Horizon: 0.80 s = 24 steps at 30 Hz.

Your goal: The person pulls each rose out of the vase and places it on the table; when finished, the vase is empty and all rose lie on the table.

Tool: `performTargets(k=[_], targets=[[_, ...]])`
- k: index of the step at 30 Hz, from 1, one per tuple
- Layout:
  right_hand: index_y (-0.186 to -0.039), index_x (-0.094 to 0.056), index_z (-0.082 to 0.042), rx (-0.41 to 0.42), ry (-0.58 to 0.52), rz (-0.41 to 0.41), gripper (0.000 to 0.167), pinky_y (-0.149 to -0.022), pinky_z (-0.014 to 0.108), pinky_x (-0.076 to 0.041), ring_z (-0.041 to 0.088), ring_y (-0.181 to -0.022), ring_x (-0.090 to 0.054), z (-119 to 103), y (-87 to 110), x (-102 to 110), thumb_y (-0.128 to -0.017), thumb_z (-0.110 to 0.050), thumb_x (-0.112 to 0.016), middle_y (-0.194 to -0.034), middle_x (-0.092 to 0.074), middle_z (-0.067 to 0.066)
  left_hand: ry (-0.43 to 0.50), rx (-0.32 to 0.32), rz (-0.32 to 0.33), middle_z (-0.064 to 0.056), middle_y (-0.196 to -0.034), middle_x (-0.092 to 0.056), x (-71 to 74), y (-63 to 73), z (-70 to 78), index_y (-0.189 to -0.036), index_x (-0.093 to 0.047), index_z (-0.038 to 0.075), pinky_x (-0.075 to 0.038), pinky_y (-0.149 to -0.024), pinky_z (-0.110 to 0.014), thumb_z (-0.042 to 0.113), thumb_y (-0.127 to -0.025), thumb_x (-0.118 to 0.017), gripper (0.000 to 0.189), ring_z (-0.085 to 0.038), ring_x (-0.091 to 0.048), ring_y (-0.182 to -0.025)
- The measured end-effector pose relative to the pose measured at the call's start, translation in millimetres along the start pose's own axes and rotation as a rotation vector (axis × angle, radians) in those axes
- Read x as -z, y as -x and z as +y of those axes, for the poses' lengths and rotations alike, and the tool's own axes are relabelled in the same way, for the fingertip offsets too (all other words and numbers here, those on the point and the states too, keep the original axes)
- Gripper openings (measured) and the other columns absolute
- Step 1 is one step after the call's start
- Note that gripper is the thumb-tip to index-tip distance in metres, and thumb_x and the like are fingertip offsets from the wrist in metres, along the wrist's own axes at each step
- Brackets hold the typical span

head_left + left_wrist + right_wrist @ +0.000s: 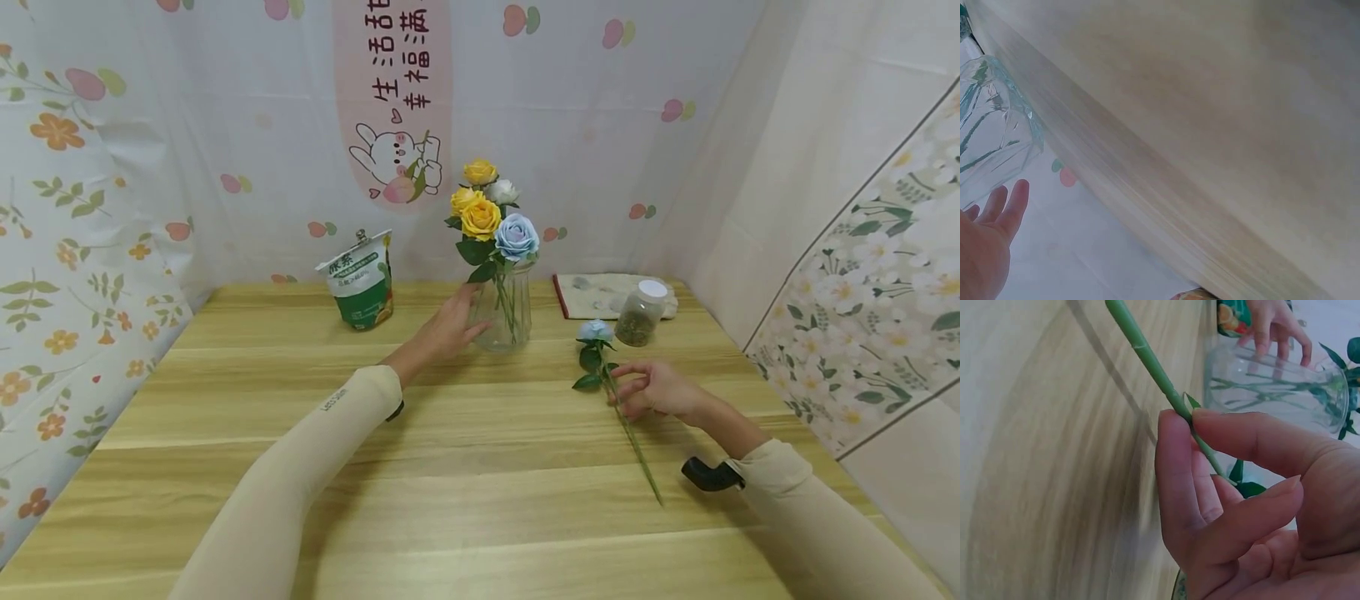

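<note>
My right hand (660,390) pinches the green stem (1150,370) of a light blue rose (596,332) between thumb and fingertips. The rose's bloom points away from me, and its stem end slants down toward the front right. At the clear glass vase (517,321), my left hand (447,323) reaches along the left side with its fingers extended and spread. In the left wrist view those fingers (1015,206) lie close by the glass. Several yellow roses (481,220), a white rose (502,192) and another blue rose (517,237) stand in the vase.
A green and white pouch (363,287) with a clip on top stands at the back left of the wooden table (420,500). Behind my right hand are a white-lidded jar (642,315) and a pale cloth-like item (592,292) with a red edge. Patterned curtains (600,150) hang behind.
</note>
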State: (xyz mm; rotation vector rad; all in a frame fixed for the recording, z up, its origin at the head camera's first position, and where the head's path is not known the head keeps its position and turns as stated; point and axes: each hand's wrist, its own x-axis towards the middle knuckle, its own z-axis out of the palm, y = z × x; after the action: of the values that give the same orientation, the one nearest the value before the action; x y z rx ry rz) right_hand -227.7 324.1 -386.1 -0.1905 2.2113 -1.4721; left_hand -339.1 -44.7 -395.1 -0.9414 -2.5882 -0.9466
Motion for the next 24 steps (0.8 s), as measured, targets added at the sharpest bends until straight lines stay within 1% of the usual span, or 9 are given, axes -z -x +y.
performTargets(k=[2,4,5,10,14,17,20,22,24], targets=[[-0.143,-0.029,0.017,-0.003,-0.022,-0.010,0.073,-0.052,0.023,-0.051,0.020,-0.080,-0.073,1.3,-0.1,-2.3,-0.080,0.011,-0.067,-0.107,-0.072,0.021,-0.002,-0.007,0.005,-0.021,-0.145,-0.044,-0.4,-0.1,-0.2,-0.145,-0.029,-0.002,-0.045,-0.103,-0.045,0.017,-0.094,-0.070,0.068,-0.034,-0.055,-0.123],[-0.142,-0.027,0.019,-0.004,-0.042,-0.020,0.074,-0.065,0.031,-0.058,0.020,-0.083,-0.073,2.4,-0.1,-4.0,-0.080,0.013,-0.066,-0.106,-0.071,0.023,-0.007,-0.009,0.009,-0.021,-0.145,-0.044,-0.9,-0.6,-0.6,-0.145,-0.029,-0.003,-0.045,-0.103,-0.045,0.017,-0.094,-0.070,0.068,-0.034,-0.055,-0.122],[-0.142,-0.027,0.019,-0.007,-0.052,-0.023,0.074,-0.070,0.035,-0.059,0.021,-0.085,-0.073,2.8,0.1,-4.7,-0.080,0.014,-0.066,-0.105,-0.071,0.023,-0.008,-0.009,0.010,-0.021,-0.145,-0.044,-1.3,-0.9,-1.0,-0.145,-0.029,-0.002,-0.046,-0.103,-0.045,0.017,-0.094,-0.070,0.067,-0.034,-0.055,-0.122],[-0.142,-0.025,0.020,-0.008,-0.054,-0.029,0.073,-0.072,0.040,-0.060,0.024,-0.088,-0.072,3.6,1.2,-7.6,-0.082,0.013,-0.067,-0.103,-0.071,0.021,0.005,0.005,0.006,-0.020,-0.146,-0.043,-2.1,-1.6,-1.9,-0.146,-0.029,-0.002,-0.046,-0.103,-0.045,0.017,-0.095,-0.070,0.068,-0.034,-0.055,-0.122],[-0.143,-0.025,0.020,-0.011,-0.044,-0.028,0.073,-0.073,0.040,-0.060,0.024,-0.086,-0.073,3.4,1.0,-8.9,-0.083,0.012,-0.067,-0.103,-0.072,0.020,0.014,0.014,-0.002,-0.020,-0.146,-0.043,-1.9,-0.9,-2.5,-0.145,-0.029,-0.001,-0.046,-0.102,-0.045,0.017,-0.095,-0.070,0.068,-0.034,-0.055,-0.123],[-0.143,-0.026,0.019,-0.017,-0.034,-0.026,0.073,-0.072,0.038,-0.060,0.024,-0.084,-0.073,2.7,0.9,-9.2,-0.083,0.011,-0.067,-0.103,-0.072,0.019,0.016,0.012,0.000,-0.020,-0.145,-0.043,-2.3,-0.6,-2.8,-0.145,-0.030,-0.002,-0.047,-0.102,-0.045,0.016,-0.094,-0.070,0.067,-0.034,-0.056,-0.122],[-0.143,-0.029,0.017,-0.044,0.010,-0.010,0.072,-0.058,0.028,-0.057,0.025,-0.080,-0.073,0.6,0.9,-8.7,-0.084,0.008,-0.069,-0.099,-0.071,0.016,0.015,0.008,0.004,-0.021,-0.144,-0.044,-2.6,-0.6,-2.6,-0.144,-0.031,-0.002,-0.047,-0.101,-0.045,0.017,-0.094,-0.070,0.066,-0.034,-0.056,-0.122],[-0.142,-0.031,0.014,-0.065,0.048,0.001,0.070,-0.048,0.022,-0.048,0.026,-0.076,-0.073,-1.8,0.7,-7.7,-0.085,0.006,-0.069,-0.098,-0.071,0.013,0.016,0.008,0.004,-0.021,-0.144,-0.044,-2.7,-0.6,-1.9,-0.144,-0.031,-0.002,-0.047,-0.102,-0.044,0.016,-0.094,-0.070,0.066,-0.034,-0.056,-0.122],[-0.143,-0.034,0.011,-0.094,0.084,0.018,0.067,-0.041,0.020,-0.036,0.028,-0.072,-0.073,-4.6,0.0,-5.8,-0.086,0.003,-0.069,-0.096,-0.071,0.012,0.016,0.012,0.004,-0.021,-0.145,-0.044,-2.4,-0.7,-0.5,-0.144,-0.030,-0.003,-0.046,-0.103,-0.044,0.016,-0.094,-0.070,0.067,-0.034,-0.055,-0.123]])
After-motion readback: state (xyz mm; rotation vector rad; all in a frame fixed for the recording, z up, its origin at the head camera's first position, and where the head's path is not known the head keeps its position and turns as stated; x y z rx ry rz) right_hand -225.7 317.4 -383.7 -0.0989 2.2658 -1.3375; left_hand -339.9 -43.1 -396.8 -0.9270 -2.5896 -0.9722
